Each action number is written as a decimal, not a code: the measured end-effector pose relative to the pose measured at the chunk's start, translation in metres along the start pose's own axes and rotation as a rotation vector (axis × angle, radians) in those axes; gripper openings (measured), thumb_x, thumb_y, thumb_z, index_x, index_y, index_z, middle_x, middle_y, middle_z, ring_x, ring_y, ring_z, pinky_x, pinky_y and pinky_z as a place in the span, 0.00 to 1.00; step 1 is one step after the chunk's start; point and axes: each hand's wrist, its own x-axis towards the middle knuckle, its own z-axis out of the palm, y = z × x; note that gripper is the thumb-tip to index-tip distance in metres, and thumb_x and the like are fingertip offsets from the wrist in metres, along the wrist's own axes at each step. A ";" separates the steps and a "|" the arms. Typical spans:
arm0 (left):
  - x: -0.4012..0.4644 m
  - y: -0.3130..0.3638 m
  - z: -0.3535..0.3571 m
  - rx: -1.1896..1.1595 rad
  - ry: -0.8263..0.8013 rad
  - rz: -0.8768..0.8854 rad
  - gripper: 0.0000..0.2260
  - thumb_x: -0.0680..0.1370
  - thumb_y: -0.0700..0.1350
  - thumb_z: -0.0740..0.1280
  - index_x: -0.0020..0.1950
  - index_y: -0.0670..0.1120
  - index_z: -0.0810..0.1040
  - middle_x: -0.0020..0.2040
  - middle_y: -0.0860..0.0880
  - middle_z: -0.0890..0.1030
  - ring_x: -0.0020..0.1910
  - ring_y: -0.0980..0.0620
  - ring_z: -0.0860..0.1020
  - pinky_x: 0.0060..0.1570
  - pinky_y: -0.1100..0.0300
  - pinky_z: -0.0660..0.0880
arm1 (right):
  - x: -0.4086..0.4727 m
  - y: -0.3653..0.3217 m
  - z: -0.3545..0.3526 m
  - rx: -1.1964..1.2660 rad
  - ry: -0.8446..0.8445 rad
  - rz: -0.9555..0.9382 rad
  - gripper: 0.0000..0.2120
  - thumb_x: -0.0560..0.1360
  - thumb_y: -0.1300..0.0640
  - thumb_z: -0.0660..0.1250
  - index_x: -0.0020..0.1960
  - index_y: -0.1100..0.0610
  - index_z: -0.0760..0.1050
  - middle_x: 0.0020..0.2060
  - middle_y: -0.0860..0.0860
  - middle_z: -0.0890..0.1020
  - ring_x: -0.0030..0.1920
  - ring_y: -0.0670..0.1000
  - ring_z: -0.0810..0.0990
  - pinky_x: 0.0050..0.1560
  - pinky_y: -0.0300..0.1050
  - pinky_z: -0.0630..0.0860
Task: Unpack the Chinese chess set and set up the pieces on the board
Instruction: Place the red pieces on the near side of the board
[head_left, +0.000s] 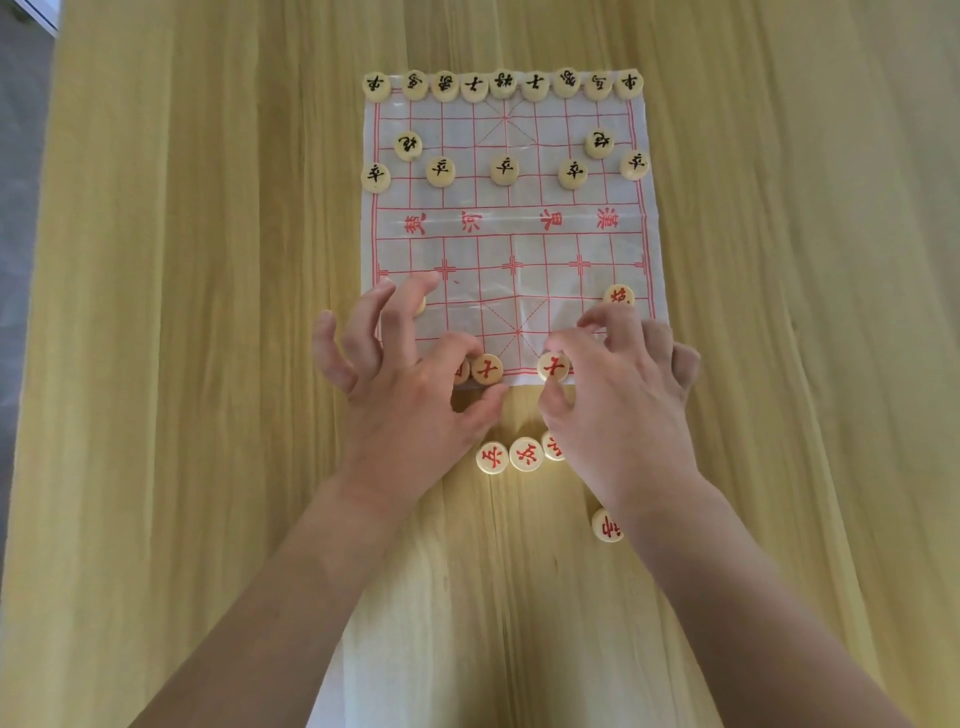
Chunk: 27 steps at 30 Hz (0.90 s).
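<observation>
On the near edge of the board (511, 244), a thin white sheet with a red grid lying flat on the table (208, 312), two red-marked pieces sit either side of the centre file: one (487, 369) by the left hand (410, 395), one (554, 366) by the right hand (623, 395); the left thumb lies just below its piece and the index finger curls over a further piece (461, 370) half hidden beside it, while the other left fingers (363, 332) are spread and arched over the board's near-left corner, where another piece (420, 305) peeks out beneath them; whether the left hand actually pinches anything I cannot tell; the right thumb and index finger close around their piece from below and above, the remaining right fingers loosely curled above the board's near-right corner; a red piece (619, 297) stands on the board just beyond them. Both forearms reach in from the near edge, palms down. At the far side, black-marked pieces (503, 84) fill the back row, with two further in and five in a row nearer the river. Off the board, on the table between the wrists, three red pieces (525, 454) lie in a row, the rightmost partly under the right hand; another (605, 525) lies beside the right wrist.
</observation>
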 end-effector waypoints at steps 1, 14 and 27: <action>0.000 0.000 0.000 0.001 -0.005 -0.004 0.16 0.68 0.66 0.71 0.44 0.55 0.81 0.72 0.50 0.63 0.73 0.42 0.57 0.70 0.33 0.48 | 0.000 0.000 0.000 -0.002 0.000 -0.001 0.13 0.70 0.54 0.68 0.55 0.47 0.77 0.58 0.47 0.72 0.58 0.53 0.68 0.55 0.46 0.54; -0.020 0.007 -0.018 -0.055 -0.004 0.036 0.12 0.70 0.58 0.70 0.51 0.57 0.82 0.71 0.50 0.64 0.73 0.42 0.59 0.70 0.33 0.51 | -0.031 0.009 -0.009 0.176 0.106 0.074 0.16 0.71 0.56 0.68 0.57 0.46 0.76 0.57 0.46 0.73 0.58 0.50 0.68 0.57 0.44 0.55; -0.066 0.027 -0.028 -0.056 -0.106 0.071 0.14 0.67 0.56 0.71 0.51 0.57 0.82 0.71 0.50 0.65 0.73 0.43 0.57 0.72 0.36 0.49 | -0.094 0.042 -0.005 0.183 0.031 0.194 0.13 0.72 0.51 0.69 0.56 0.47 0.77 0.55 0.45 0.73 0.56 0.49 0.70 0.58 0.43 0.55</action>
